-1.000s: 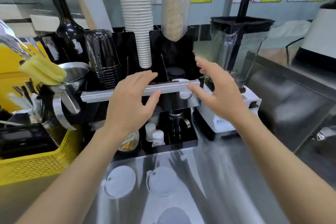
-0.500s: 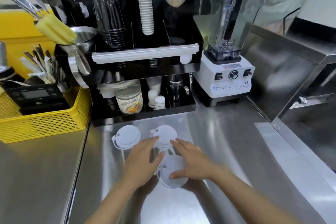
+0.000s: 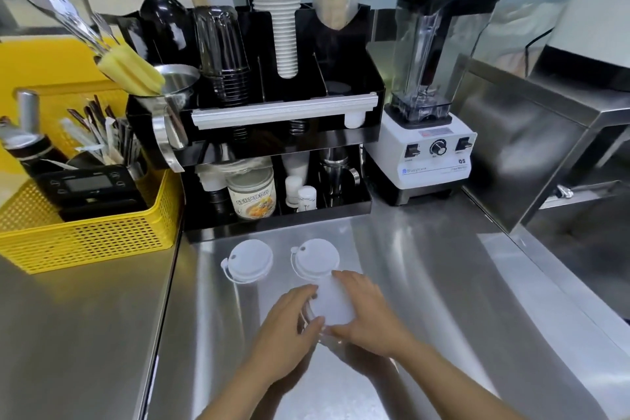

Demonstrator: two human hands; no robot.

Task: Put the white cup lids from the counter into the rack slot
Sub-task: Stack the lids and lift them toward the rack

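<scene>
Three white cup lids are on the steel counter. One lid lies flat at the left, a second lid lies beside it to the right. The nearest lid is tilted up off the counter, gripped between my left hand and my right hand. The black rack stands behind the lids. Its top slots hold a stack of white cups, dark clear cups and a dark round lid in the right slot.
A yellow mesh basket with utensils and a black scale sits left of the rack. A white-based blender stands to its right, next to a steel box. A jar and small bottles fill the rack's lower shelf.
Both hands came down from the rack's top rail to the counter and closed on the nearest lid, which now tilts up between them. The camera view dropped toward the counter.
</scene>
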